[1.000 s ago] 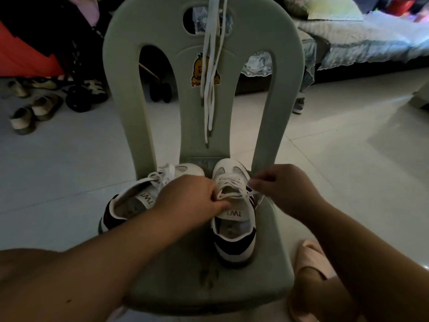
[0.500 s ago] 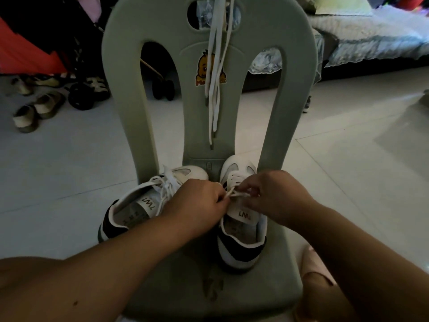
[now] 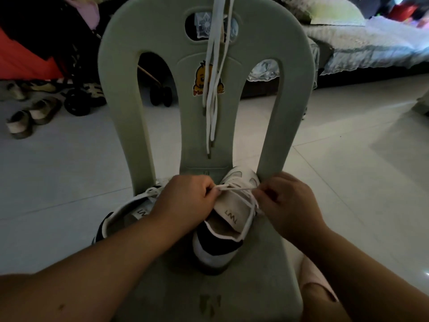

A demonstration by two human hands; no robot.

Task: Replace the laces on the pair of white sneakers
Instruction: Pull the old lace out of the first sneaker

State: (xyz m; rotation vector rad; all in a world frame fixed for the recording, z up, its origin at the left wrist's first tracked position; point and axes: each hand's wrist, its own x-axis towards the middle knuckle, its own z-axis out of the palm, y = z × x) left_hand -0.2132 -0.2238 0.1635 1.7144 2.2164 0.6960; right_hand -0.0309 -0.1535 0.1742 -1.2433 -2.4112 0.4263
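The left hand [image 3: 185,201] and the right hand [image 3: 287,205] both have their fingers curled, each pinching one end of a short stretch of white lace [image 3: 234,188] that runs nearly straight between them, just above the tongue of the nearer sneaker [image 3: 216,249]. That sneaker stands on the seat of a pale green plastic chair [image 3: 232,287], toe toward the backrest. A second sneaker [image 3: 120,212] lies just beside it to the left, partly hidden by the left forearm. The lace looks flat, soft and limp. It probably needs a fingertip pinch close to the eyelets, since a longer free length would sag and twist. The shoe seems light and likely to slide on the smooth seat under a pull. Spare laces [image 3: 214,89] hang down the backrest, well above the hands.
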